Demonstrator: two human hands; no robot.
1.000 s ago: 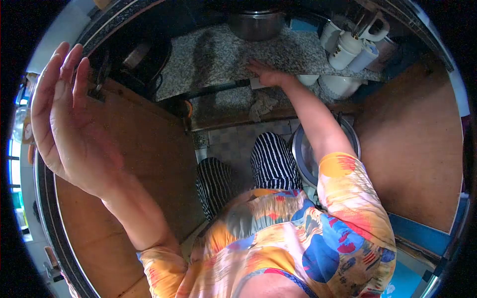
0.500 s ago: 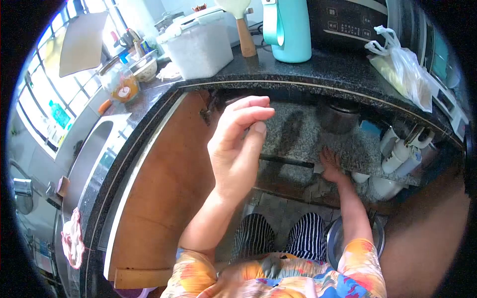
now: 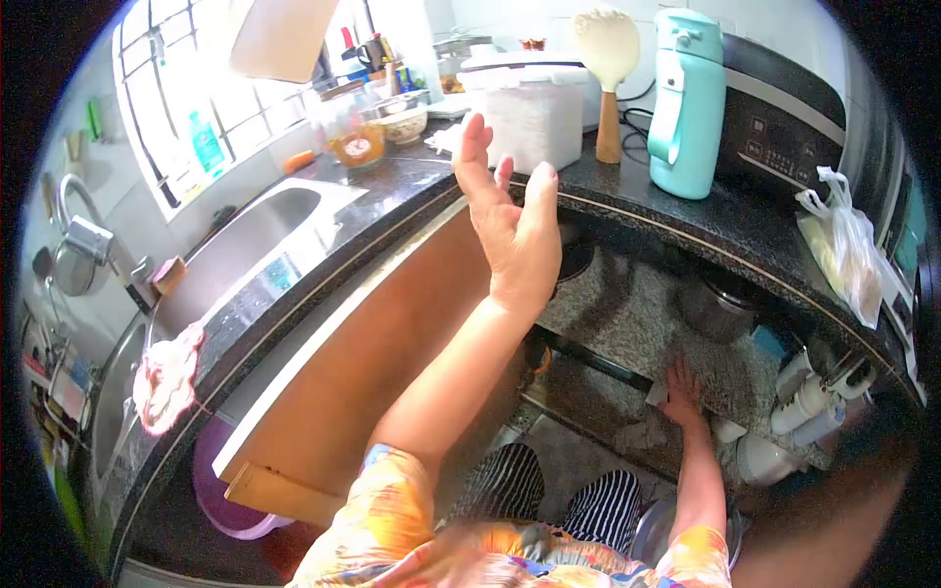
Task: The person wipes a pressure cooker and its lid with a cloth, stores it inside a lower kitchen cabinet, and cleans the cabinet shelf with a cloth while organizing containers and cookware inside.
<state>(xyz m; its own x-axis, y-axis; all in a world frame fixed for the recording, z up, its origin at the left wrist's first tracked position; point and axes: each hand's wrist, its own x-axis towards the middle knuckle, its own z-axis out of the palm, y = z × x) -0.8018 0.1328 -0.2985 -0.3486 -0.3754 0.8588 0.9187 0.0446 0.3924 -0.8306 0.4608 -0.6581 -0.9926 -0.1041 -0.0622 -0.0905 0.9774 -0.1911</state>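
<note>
My left hand [image 3: 515, 230] is raised in front of the countertop, fingers apart and holding nothing. Behind its fingertips stands a white lidded container [image 3: 534, 122]. Down inside the cabinet, my right hand [image 3: 679, 397] rests on the speckled stone shelf [image 3: 608, 318], its fingers stretched forward. A small pale piece [image 3: 658, 396] lies against its thumb side; I cannot make out what it is. Farther back on the shelf is a dark pot [image 3: 723, 306], and white bottles [image 3: 802, 404] stand to the right.
An orange-brown cabinet door [image 3: 382, 343] stands open at left. Above it are the sink [image 3: 245, 235] and a pink cloth [image 3: 169, 377] on the counter edge. A turquoise bottle [image 3: 686, 118], rice paddle [image 3: 606, 59] and plastic bag [image 3: 845, 255] occupy the countertop. A purple basin [image 3: 221, 480] sits lower left.
My left hand has uncurled its fingers and moved right in the picture. The view has swung up and left, showing more of the sink and window. My right hand stays on the shelf.
</note>
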